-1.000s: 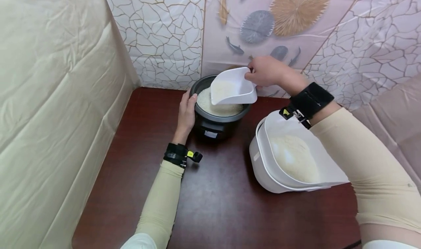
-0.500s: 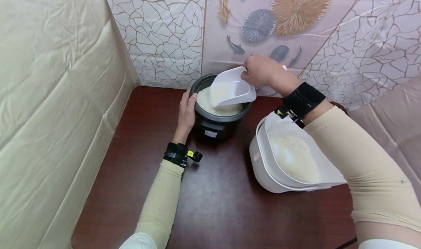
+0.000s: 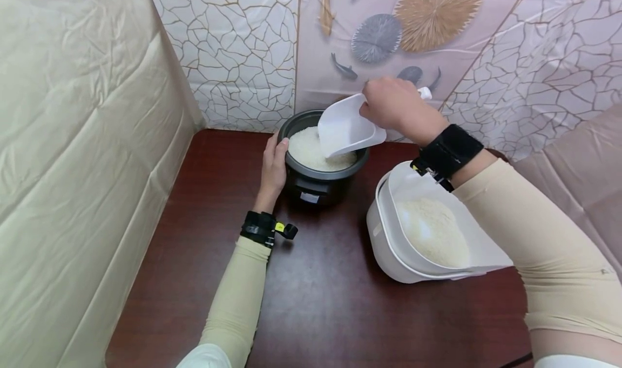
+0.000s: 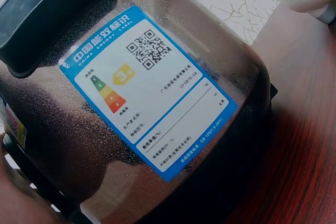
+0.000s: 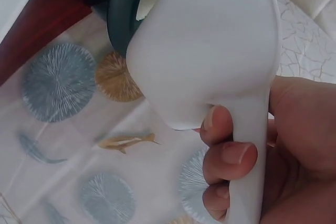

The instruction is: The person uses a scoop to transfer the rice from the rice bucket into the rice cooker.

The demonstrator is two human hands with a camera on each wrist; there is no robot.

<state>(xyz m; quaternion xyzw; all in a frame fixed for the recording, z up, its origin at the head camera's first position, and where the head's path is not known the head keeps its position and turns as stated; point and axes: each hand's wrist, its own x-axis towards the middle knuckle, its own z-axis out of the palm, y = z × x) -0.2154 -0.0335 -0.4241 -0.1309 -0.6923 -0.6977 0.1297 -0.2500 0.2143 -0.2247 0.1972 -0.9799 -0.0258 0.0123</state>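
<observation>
A black rice cooker (image 3: 335, 189) stands near the back wall, filled with white rice (image 3: 306, 147) nearly to its grey rim. My left hand (image 3: 273, 165) holds its left side, thumb up at the rim; in the left wrist view part of that hand (image 4: 21, 198) shows beside a dark handle. My right hand (image 3: 396, 106) grips the handle of a white scoop (image 3: 363, 135), fingers wrapped round it in the right wrist view. The scoop tilts down to the left over the cooker, its front lip at the rice. Some rice lies inside the scoop.
Right of the cooker stands a white rice bin (image 3: 389, 254) with more rice in it, under my right forearm. The dark red wooden table (image 3: 311, 303) meets a patterned wall covering (image 3: 243, 60) close behind the cooker. Beige cloth (image 3: 87, 141) hangs on the left.
The scoop has tipped further down, its lip lowering towards the rice, and shifted slightly right. Its handle end has come into sight behind my right hand. My left hand stays on the cooker.
</observation>
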